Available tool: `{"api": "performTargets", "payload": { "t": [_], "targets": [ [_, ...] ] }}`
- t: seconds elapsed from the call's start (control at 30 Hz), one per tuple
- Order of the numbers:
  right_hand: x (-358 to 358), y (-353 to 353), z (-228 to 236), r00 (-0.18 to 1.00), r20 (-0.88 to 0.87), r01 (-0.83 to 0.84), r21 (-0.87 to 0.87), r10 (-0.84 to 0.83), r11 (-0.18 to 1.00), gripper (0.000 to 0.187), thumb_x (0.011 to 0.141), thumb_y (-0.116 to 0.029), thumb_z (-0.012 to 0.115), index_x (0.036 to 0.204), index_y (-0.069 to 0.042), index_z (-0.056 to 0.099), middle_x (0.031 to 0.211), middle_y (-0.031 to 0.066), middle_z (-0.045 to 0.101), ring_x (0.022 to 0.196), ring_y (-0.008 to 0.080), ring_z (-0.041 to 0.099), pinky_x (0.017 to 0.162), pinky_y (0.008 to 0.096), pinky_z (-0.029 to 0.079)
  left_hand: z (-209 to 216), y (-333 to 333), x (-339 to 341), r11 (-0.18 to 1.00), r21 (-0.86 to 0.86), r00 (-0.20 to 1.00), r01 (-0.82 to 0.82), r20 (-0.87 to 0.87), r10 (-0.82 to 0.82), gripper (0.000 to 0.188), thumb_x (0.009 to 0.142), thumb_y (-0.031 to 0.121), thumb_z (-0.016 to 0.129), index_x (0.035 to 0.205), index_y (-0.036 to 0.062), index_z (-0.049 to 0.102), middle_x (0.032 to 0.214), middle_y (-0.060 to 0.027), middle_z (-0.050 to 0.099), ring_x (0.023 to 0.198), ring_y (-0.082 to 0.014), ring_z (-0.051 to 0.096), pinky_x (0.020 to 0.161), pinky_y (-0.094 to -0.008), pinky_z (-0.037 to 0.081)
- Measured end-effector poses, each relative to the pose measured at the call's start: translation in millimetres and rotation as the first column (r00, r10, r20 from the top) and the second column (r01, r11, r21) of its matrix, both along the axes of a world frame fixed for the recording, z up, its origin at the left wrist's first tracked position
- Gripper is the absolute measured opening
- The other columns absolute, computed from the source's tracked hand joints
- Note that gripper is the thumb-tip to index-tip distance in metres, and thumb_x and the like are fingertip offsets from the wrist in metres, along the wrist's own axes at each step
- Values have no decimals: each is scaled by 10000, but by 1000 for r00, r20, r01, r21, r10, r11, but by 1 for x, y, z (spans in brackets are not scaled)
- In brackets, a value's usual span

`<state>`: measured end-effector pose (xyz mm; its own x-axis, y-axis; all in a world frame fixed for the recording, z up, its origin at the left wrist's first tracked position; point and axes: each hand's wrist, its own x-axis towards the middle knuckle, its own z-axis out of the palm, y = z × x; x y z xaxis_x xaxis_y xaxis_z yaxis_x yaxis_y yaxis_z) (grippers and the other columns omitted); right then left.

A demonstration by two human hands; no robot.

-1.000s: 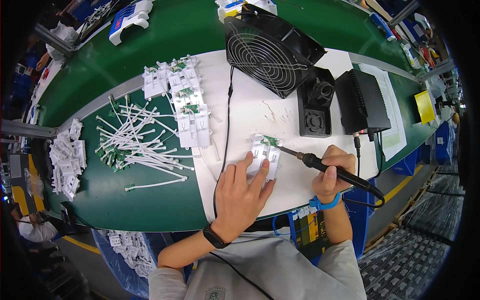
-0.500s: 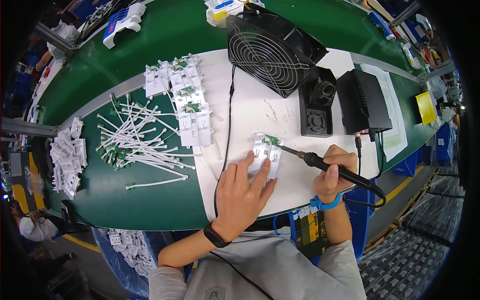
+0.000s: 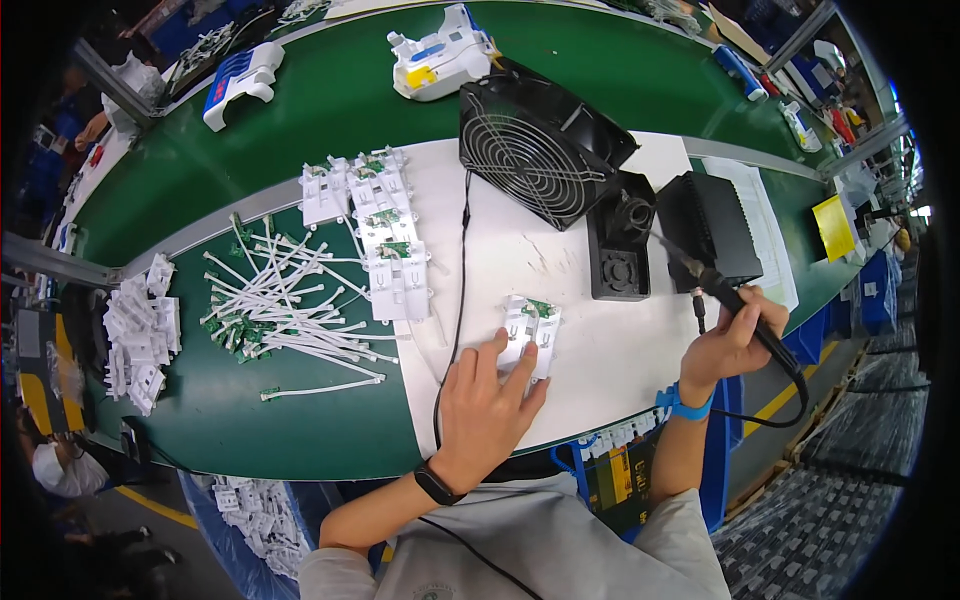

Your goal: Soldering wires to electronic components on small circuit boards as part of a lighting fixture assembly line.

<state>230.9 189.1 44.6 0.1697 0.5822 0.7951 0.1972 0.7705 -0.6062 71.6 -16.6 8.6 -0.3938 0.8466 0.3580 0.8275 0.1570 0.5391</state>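
A white plastic bracket (image 3: 517,345) with a small green circuit board (image 3: 541,309) at its far end lies on the white work sheet. My left hand (image 3: 487,400) rests over its near part, fingers spread and fingertips pressing on the plastic. Gripped in my right hand (image 3: 735,345) is a black soldering iron (image 3: 728,294), raised to the right of the bracket. Its tip points up and left, close to the coil holder of the black iron stand (image 3: 620,255); whether they touch I cannot tell.
A black fan (image 3: 540,145) and a black box-shaped unit (image 3: 708,230) stand behind. Left of the sheet are stacked brackets with boards (image 3: 398,285), a pile of white cables (image 3: 285,290) and loose white brackets (image 3: 140,335). A black cord (image 3: 463,270) crosses the sheet.
My right hand has moved right and up with the soldering iron, taking its tip from the circuit board to beside the stand. My left hand stays on the bracket; the view has tilted slightly.
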Motion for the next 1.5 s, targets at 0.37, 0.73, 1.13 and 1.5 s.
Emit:
{"api": "performTargets", "payload": {
  "t": [0.37, 0.73, 1.13, 1.5],
  "targets": [
    [-53, 16, -6, 852, 453, -75, -392, 264, 917, 90, 1043, -92, 615, 1097, -23, 636, 857, 25, 630, 776, 80, 548, 653, 226, 424, -1, 0, -3, 997, 74, 1000, 10, 3, -11, 398, 765, 201, 833, 1134, 79, 745, 1166, -166, 635, 970, -310, 610, 772, -387, 533],
    [-45, 3, -18, 883, 185, -269, -553, 431, 789, 358, 1022, -126, 655, 1357, -36, 565, 933, 9, 625, 765, 72, 529, 650, 222, 412, -4, -3, 0, 990, 139, 994, 8, 104, -22, 401, 802, 180, 792, 1175, 48, 727, 1231, -179, 603, 1066, -326, 581, 897, -386, 535],
    [-7, -27, -52, 977, 145, -76, -455, 158, 887, 223, 1077, -114, 537, 1277, -55, 617, 979, 15, 603, 889, 96, 547, 800, 237, 430, 24, -47, -56, 878, 213, 897, -428, 218, 384, 473, 714, 89, 845, 1177, 84, 754, 1316, -137, 600, 1026, -314, 556, 864, -398, 516],
    [-7, -33, -50, 958, 170, -128, -468, 231, 875, 159, 1072, -110, 526, 1172, -55, 637, 903, 6, 558, 821, 96, 498, 745, 257, 405, 11, -61, -48, 919, 71, 917, -388, 132, 377, 523, 793, 157, 841, 1296, 131, 702, 1403, -123, 577, 1195, -346, 534, 1020, -434, 460]
  ]
}}
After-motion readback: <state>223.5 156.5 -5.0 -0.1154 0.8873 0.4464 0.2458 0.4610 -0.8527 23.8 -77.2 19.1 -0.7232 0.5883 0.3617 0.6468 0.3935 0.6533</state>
